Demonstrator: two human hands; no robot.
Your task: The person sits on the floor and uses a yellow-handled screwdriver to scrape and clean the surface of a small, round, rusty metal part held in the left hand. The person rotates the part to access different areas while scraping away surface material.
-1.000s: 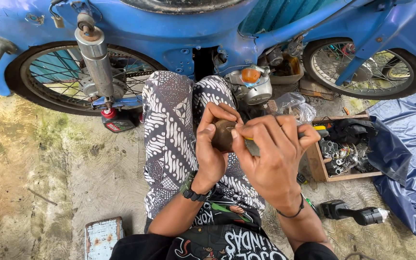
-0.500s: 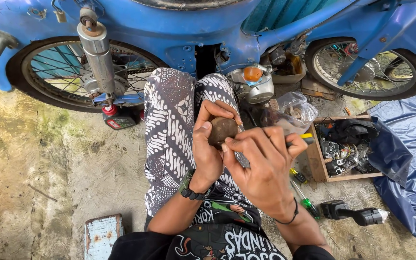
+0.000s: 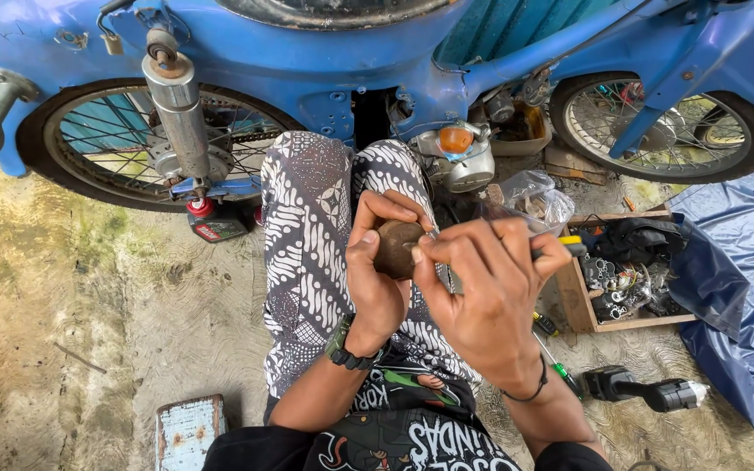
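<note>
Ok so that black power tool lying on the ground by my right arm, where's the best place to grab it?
Grip the black power tool around its slim middle body, coming down from above. It lies flat on the concrete ground with its length running sideways, so the top is open and your right hand is the nearer one.

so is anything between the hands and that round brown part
Nothing visible. The left hand grips the round brown part directly, and the right hand presses a thin tool tip against it, over the patterned trousers.
</note>
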